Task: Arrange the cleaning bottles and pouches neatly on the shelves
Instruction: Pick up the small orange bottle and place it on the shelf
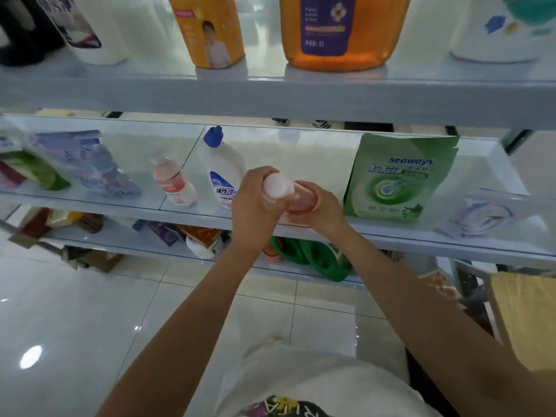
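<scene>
Both my hands hold one small pink bottle (pixel 302 201) with a white cap (pixel 276 185) over the front edge of the middle shelf (pixel 192 210). My left hand (pixel 255 203) grips its cap end and my right hand (pixel 326 210) grips its body. Just left of it stand a white bottle with a blue cap (pixel 221 170) and a small pink-and-white bottle (pixel 174 185). A green seaways pouch (pixel 394 179) stands to the right. A blue-purple pouch (pixel 87 164) leans at the left.
The top shelf (pixel 270 91) carries an orange bottle (pixel 210 31), an amber bottle (pixel 337 31) and white containers. A pale purple pouch (pixel 484 215) lies at the right of the middle shelf. The bottom shelf holds boxes and a green bag (pixel 316 257). A wooden board (pixel 526 317) stands at the right.
</scene>
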A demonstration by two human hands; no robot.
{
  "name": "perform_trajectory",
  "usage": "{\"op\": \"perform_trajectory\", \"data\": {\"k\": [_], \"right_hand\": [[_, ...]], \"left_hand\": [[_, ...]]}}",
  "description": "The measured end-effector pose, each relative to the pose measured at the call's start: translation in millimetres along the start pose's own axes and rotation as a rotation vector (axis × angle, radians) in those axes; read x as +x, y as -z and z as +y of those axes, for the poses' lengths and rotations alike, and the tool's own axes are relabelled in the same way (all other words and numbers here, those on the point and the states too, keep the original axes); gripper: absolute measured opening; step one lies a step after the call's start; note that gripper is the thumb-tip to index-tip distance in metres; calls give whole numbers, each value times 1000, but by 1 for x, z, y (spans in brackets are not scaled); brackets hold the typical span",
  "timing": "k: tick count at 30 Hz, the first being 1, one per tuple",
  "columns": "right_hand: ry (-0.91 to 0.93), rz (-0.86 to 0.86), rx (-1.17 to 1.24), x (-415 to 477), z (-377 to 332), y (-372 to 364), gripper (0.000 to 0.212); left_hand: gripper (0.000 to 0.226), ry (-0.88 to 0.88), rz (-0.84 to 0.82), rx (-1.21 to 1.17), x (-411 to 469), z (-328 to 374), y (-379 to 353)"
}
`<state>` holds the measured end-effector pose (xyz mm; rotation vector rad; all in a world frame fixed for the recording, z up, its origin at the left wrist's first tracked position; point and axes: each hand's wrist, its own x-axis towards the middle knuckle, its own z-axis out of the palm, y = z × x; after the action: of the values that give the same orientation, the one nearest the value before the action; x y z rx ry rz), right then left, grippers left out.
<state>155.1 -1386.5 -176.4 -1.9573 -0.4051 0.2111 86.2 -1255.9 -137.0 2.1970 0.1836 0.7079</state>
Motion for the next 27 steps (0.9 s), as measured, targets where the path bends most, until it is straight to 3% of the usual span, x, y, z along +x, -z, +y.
{"op": "perform_trajectory", "data": {"k": [2,4,9,11,14,19,22,24,27], "right_hand": [[-2,-10,-12,1,1,-3,69],[9,-4,-30,1,2,-5,68],[-3,45,-52,7,3,-10,72],[4,34,-82,7,5,-15,71],[17,24,-128,6,7,-21,70],[37,11,-163,4,7,-21,70],[49,-13,-197,4,5,-22,71],[57,-21,-211,2,6,-24,72],[58,-8,-228,1,7,-27,73]], "left_hand": [[50,50,66,131,3,5,-3],[58,-28,57,294,6,7,2],[62,-207,-324,321,14,2,41],[46,-151,-269,390,20,5,50],[52,30,-262,649,27,13,51],[61,-172,-454,346,23,5,62],[40,-113,-402,488,24,5,62],[55,-14,-369,626,27,4,62],[56,-114,-438,447,25,0,67]]}}
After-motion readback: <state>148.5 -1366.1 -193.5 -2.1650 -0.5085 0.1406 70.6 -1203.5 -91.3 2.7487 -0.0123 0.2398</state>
